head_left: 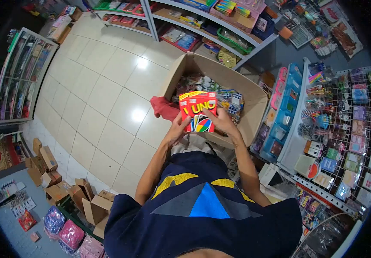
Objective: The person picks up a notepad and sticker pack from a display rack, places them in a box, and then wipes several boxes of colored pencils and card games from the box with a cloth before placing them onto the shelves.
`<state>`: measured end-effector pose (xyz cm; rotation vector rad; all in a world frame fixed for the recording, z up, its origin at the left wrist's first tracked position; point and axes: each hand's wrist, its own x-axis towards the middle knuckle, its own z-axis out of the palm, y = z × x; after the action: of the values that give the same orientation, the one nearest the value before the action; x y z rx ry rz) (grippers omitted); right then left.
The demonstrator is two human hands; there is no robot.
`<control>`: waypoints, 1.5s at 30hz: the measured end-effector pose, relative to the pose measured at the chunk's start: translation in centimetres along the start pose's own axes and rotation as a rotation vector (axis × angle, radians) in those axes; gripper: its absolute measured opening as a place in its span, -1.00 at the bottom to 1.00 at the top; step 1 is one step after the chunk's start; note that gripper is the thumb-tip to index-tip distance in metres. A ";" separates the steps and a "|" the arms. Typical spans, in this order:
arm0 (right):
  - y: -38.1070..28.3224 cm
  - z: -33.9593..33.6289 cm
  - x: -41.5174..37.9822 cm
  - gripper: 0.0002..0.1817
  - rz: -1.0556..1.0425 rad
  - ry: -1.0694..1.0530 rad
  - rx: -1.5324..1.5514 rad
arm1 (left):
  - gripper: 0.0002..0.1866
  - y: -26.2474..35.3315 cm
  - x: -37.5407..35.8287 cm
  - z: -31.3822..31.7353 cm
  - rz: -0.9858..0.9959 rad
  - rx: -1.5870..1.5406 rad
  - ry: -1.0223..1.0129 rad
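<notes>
Two red UNO card boxes (203, 112) are held up side by side and overlapping, their fronts facing me. My left hand (178, 128) is closed on the left edge of the pair, thumb on the front. My right hand (222, 120) grips the right side, its thumb across the front under the yellow lettering. Just beyond and below the boxes stands a large open cardboard carton (255, 99). Inside it lie packaged toys, among them puzzle cubes (235, 98) in clear wrapping. A red cloth (164, 108) hangs over the carton's left side.
Metal shelving (194, 23) with trays of goods stands behind the carton. On the right, a wire rack (336, 124) holds many small packaged items. Small cardboard boxes (95, 208) and wrapped bags (70, 233) lie at lower left. A glass display case (24, 77) stands at far left.
</notes>
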<state>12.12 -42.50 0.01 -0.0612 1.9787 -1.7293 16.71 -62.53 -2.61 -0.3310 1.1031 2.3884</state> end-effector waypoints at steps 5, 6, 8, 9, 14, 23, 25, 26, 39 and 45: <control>-0.4 4.3 3.2 -0.25 -0.002 -0.013 0.318 | -0.48 0.4 -5.7 -6.0 0.152 -0.086 0.176; 1.0 5.1 4.2 -0.22 -0.008 0.045 0.128 | -0.48 0.3 -6.7 -6.6 0.197 -0.097 0.214; 7.2 7.2 7.2 -0.16 -0.028 0.163 -0.256 | -0.48 0.6 -8.4 -7.0 0.288 -0.124 0.288; 9.7 8.3 7.7 -0.15 -0.032 0.183 -0.474 | -0.46 0.9 -9.0 -6.7 0.282 -0.176 0.361; 8.1 9.6 6.5 -0.44 -0.099 -0.047 -0.820 | -0.40 0.9 -9.7 -5.7 0.375 -0.273 0.474; 2.9 6.6 4.2 -0.63 -0.302 0.085 0.092 | -0.34 4.6 -9.2 -3.5 0.651 -0.255 0.491; -2.4 5.7 1.1 -0.59 -0.163 0.174 0.478 | -0.32 5.8 -9.1 -2.9 0.719 -0.190 0.513; -4.0 5.3 0.2 -0.56 -0.189 0.231 0.678 | -0.31 6.6 -9.1 -2.1 0.725 -0.177 0.522; -11.4 5.3 1.2 -0.69 -0.851 0.475 -0.297 | -0.25 6.9 -7.4 7.2 0.888 0.321 0.415; -18.5 3.2 -4.7 -0.45 -0.832 0.499 -0.863 | -0.29 7.2 -7.0 6.1 1.085 0.802 0.468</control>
<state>12.11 -47.24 18.78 -0.9350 3.2630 -1.1707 18.84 -64.17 8.87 0.0423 2.8885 2.3719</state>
